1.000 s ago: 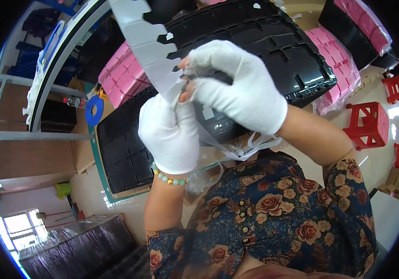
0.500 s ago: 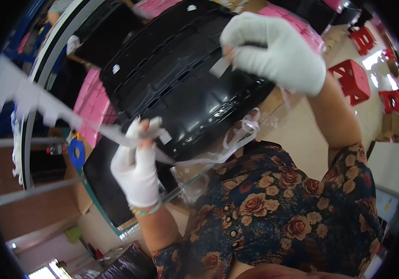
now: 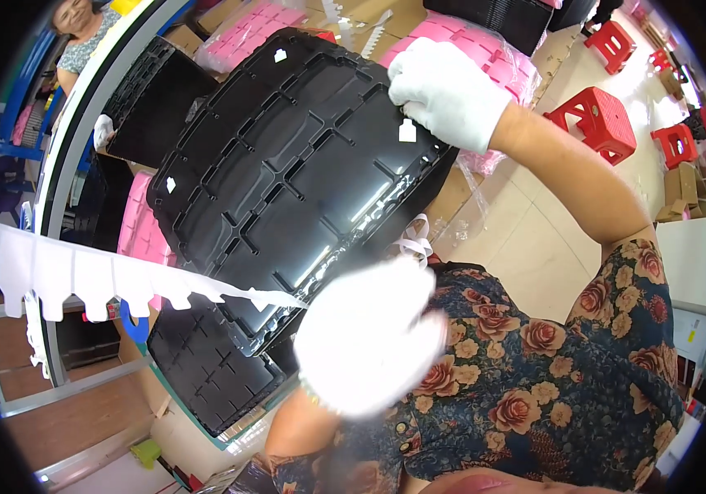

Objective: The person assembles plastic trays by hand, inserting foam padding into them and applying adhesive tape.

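The left hand [image 3: 369, 337], blurred, grips the strip [image 3: 57, 267], cut off at left. The right hand [image 3: 452, 95] curls at the tray [image 3: 328, 193]; I cannot tell its hold.

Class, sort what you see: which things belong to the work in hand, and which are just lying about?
Seemingly in use:
- white-gloved left hand
- white-gloved right hand
- long white notched strip
- glossy black moulded plastic tray
- small white tabs on that tray

Probably just lying about:
- red plastic stools
- brown cardboard boxes

This looks like a workshop: black trays [image 3: 332, 165], pink trays [image 3: 253, 33] and cardboard boxes [image 3: 682, 188] (plus red plastic stools [image 3: 610, 117]).
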The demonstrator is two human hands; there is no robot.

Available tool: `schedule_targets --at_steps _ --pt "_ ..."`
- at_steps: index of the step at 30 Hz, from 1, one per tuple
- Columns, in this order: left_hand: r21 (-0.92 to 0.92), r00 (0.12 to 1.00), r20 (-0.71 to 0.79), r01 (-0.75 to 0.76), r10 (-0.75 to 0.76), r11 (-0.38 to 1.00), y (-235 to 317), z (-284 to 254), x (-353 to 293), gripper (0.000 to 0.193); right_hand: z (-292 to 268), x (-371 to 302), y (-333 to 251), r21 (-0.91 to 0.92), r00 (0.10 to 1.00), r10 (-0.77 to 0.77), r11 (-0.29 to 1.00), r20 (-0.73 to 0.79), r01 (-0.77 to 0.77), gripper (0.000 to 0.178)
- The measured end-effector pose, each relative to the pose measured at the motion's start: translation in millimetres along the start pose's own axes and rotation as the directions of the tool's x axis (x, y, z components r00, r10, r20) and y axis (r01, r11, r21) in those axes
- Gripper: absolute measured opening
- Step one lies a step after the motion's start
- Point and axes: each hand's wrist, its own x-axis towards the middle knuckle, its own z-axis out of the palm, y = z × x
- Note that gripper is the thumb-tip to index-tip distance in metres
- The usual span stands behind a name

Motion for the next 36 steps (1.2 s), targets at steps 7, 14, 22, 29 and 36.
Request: schedule_targets --at_steps 7,14,22,29,36 --pt "0.279 0.885 0.079 0.423 -0.459 0.862 -33.6 27.0 34.6 0.037 -7.6 -21.6 -26.8 0.001 0.999 -0.019 1.000 0.029 0.019 0.015" --pt "0.366 0.942 0.002 0.311 -0.335 0.877 -49.2 40.2 32.2 0.039 -4.8 -21.4 -45.0 -0.005 0.983 -0.048 0.999 0.175 0.050 0.019" --pt "0.288 0.938 -0.061 0.344 -0.341 0.894 -52.8 48.4 29.9 0.036 -8.3 -20.9 -41.9 -0.064 0.991 -0.021 0.998 0.133 0.030 0.017" --pt "0.295 0.932 -0.028 0.354 -0.362 0.888 -49.5 41.1 32.2 0.032 -13.4 -23.5 -48.9 0.110 0.994 -0.049 0.993 0.101 0.038 0.017" --pt "0.297 0.926 -0.047 0.372 -0.375 0.880 -48.3 42.7 29.5 0.034 -15.1 -17.5 -46.2 0.097 0.985 0.036 0.994 0.171 -0.053 0.018"
